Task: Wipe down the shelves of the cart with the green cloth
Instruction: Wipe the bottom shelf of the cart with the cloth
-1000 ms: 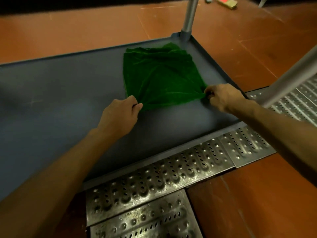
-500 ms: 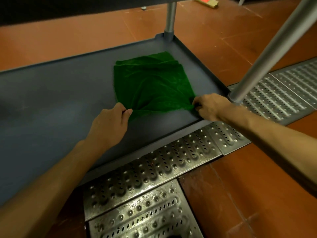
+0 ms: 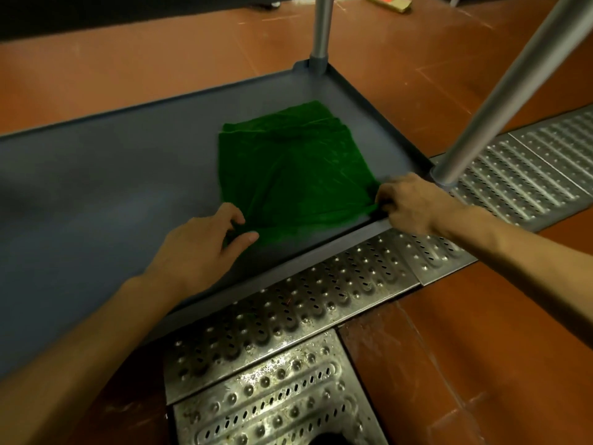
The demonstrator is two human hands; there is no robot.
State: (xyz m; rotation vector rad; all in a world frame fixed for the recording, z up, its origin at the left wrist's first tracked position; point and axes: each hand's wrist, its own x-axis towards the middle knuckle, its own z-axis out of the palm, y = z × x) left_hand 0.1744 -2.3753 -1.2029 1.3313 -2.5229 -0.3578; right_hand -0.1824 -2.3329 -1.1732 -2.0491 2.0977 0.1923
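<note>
Two hands hold the green cloth (image 3: 288, 168) by its near corners. It lies spread almost flat on the cart's bottom shelf (image 3: 112, 187), at the shelf's right end, with its near edge just beside the near rim (image 3: 288, 261) and its far edge short of the far right corner post (image 3: 321, 27). The left hand (image 3: 205, 242) has its grip closed on the near left corner, fingers curled over the fabric and thumb laid along it. The right hand (image 3: 407, 203) has its grip pinched on the near right corner, close to the foot of the near right post (image 3: 513, 85).

I judge the step in hand to be a dragging wipe of this shelf, with the cloth drawn flat from far to near and the stroke about at its end, since there is hardly any shelf left between the cloth and the rim. Only the right end appears to be covered so far; the long grey stretch to the left looks yet to be done.

The next move probably calls for lifting or sliding the cloth back to the far side, one cloth-width further left. Both corners should be held taut so it does not bunch, with enough downward pressure to wipe rather than skim. The right wrist must also stay clear of the post. A perforated metal drain grate (image 3: 288, 316) runs along the floor just beside the cart.
</note>
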